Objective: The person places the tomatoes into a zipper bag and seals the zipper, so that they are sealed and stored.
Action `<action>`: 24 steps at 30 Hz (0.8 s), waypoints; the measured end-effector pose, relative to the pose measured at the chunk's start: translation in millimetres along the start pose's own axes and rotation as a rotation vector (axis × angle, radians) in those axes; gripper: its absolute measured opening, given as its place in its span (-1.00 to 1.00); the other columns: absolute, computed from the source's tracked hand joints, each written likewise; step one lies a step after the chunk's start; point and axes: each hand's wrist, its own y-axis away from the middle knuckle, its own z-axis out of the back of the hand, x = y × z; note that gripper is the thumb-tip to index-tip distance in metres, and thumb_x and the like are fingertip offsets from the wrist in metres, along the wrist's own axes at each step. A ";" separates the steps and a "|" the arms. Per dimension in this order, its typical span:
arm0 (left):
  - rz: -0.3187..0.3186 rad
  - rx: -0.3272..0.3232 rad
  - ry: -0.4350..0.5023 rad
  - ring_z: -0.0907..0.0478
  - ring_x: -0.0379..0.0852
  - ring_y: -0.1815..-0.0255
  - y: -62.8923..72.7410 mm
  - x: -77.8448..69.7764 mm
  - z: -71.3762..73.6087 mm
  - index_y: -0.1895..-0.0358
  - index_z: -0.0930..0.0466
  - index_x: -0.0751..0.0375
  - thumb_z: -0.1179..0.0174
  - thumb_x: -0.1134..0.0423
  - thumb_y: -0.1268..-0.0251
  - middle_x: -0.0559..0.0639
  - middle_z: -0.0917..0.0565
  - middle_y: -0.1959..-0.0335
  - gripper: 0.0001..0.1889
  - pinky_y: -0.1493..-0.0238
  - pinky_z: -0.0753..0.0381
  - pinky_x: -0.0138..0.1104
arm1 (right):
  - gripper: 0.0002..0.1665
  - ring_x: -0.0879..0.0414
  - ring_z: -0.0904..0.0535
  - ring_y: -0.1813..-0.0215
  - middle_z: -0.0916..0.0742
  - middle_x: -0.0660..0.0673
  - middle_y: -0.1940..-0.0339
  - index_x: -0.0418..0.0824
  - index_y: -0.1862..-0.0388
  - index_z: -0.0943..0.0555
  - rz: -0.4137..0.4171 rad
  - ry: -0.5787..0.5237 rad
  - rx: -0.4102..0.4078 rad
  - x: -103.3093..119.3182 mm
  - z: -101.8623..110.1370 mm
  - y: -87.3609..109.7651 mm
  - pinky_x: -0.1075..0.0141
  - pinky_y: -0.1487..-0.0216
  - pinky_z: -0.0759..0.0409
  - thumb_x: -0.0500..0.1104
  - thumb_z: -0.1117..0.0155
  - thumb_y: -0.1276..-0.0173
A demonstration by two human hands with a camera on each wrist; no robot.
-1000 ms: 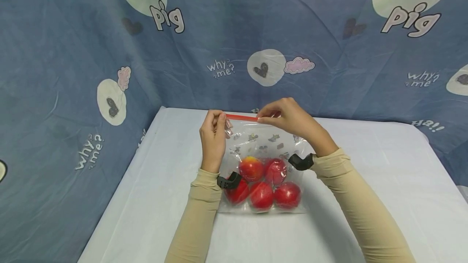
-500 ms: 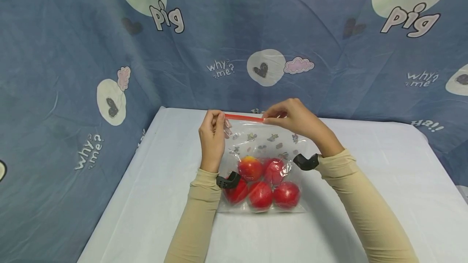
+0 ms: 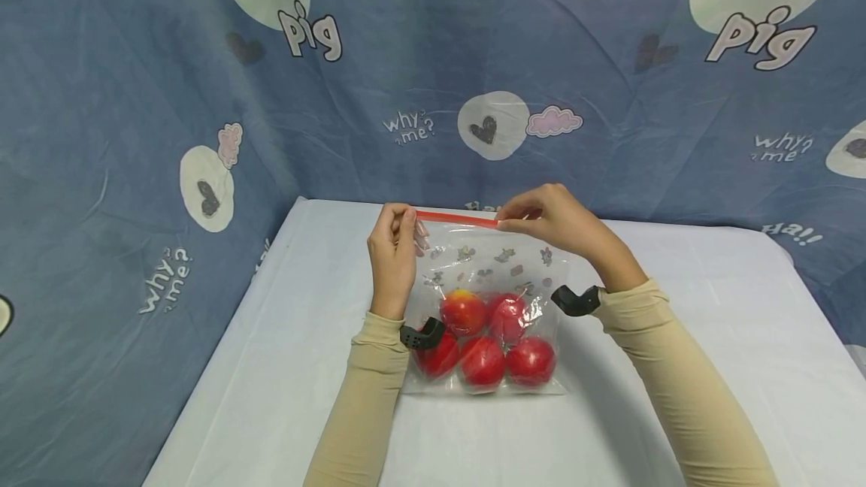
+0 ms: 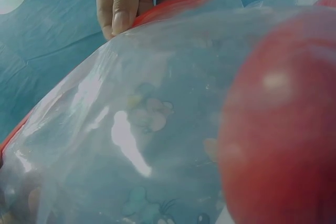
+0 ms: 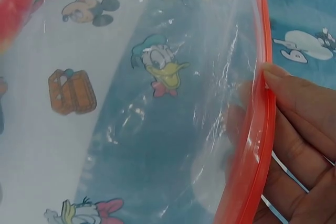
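Note:
A clear zip bag (image 3: 487, 260) with cartoon prints stands or leans on the white table, its red zip strip (image 3: 457, 219) along the top. Inside it, several round red fruits (image 3: 482, 361) lie in two rows, one with a yellow patch. My left hand (image 3: 394, 258) holds the strip's left end between thumb and fingers. Farther right, my right hand (image 3: 558, 222) pinches the strip; the right wrist view shows the thumb (image 5: 281, 80) on the near face and fingers behind the bag. The strip's far right end is hidden by that hand in the head view.
White cloth covers the table (image 3: 683, 299). A blue printed curtain (image 3: 379, 58) hangs right behind its back edge and along the left side. Dark camera mounts (image 3: 575, 300) sit on both wrists, close to the bag.
My right hand has slid to the right along the red strip, exposing more of it between the hands. The left hand and the fruits stay nearly in place.

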 end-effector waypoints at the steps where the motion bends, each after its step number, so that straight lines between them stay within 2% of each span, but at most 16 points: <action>1: -0.002 0.000 0.001 -0.52 0.12 0.58 0.5 -3.7 0.3 0.14 -0.52 0.52 0.01 0.36 -0.63 0.37 -0.59 0.47 -0.78 0.55 -0.55 -0.44 | -0.86 0.15 -0.72 0.21 -0.86 0.00 0.22 -0.08 0.15 -0.84 0.001 -0.001 -0.001 -0.5 0.4 0.4 0.15 0.07 -0.73 -0.10 -0.47 -0.37; 5: -0.007 -0.001 0.002 -0.53 0.05 0.58 1.5 -12.6 1.8 0.16 -0.52 0.51 0.01 0.37 -0.63 0.37 -0.59 0.47 -0.79 0.55 -0.56 -0.45 | -0.85 0.15 -0.71 0.21 -0.86 0.01 0.21 -0.07 0.13 -0.84 -0.001 0.005 -0.002 -3.3 1.2 1.9 0.15 0.08 -0.72 -0.09 -0.46 -0.38; 7: -0.007 -0.001 -0.001 -0.53 0.02 0.59 1.4 -12.5 1.9 0.16 -0.52 0.50 0.01 0.37 -0.63 0.37 -0.59 0.47 -0.79 0.56 -0.56 -0.45 | -0.85 0.15 -0.71 0.22 -0.86 0.02 0.21 -0.07 0.12 -0.84 -0.010 0.006 -0.001 -4.4 1.8 2.7 0.17 0.09 -0.72 -0.08 -0.46 -0.39; 15: -0.001 0.000 0.014 -0.53 0.09 0.57 0.4 -11.9 3.2 0.16 -0.52 0.52 0.00 0.36 -0.63 0.37 -0.59 0.48 -0.77 0.56 -0.55 -0.45 | -0.83 0.15 -0.72 0.21 -0.86 0.00 0.19 -0.06 0.10 -0.84 -0.033 0.008 -0.008 -8.6 3.9 5.4 0.22 0.10 -0.72 -0.07 -0.46 -0.39; 24: 0.013 0.001 0.007 -0.52 0.01 0.57 0.3 -13.8 5.0 0.15 -0.52 0.50 0.01 0.36 -0.64 0.37 -0.58 0.46 -0.78 0.53 -0.55 -0.48 | -0.82 0.10 -0.76 0.14 -0.87 -0.05 0.16 -0.09 0.09 -0.84 -0.057 0.008 -0.017 -13.5 5.3 8.2 0.11 0.01 -0.76 -0.08 -0.47 -0.38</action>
